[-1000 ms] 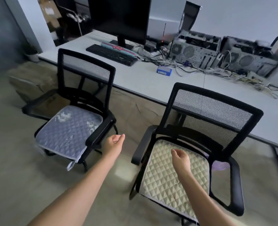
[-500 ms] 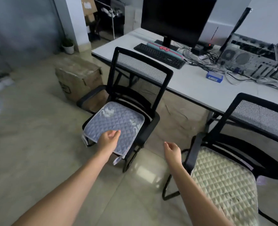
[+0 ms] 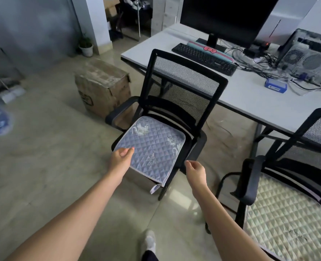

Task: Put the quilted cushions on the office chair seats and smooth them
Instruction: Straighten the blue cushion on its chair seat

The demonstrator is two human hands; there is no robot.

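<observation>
A blue-grey quilted cushion lies on the seat of the left black mesh office chair, its front edge hanging over the seat with a tie strap dangling. My left hand hovers at the cushion's front left corner, fingers loosely curled and holding nothing. My right hand is just past the cushion's front right edge, near the chair's right armrest, also empty with fingers slightly apart. A cream quilted cushion lies on the seat of the right black chair.
A white desk behind the chairs carries a monitor, a keyboard, computer cases and tangled cables. A cardboard box stands on the floor left of the left chair. My foot shows at the bottom.
My view and both hands have shifted from the cream-cushioned chair over to the left chair. The hands now sit at the front corners of the blue-grey cushion.
</observation>
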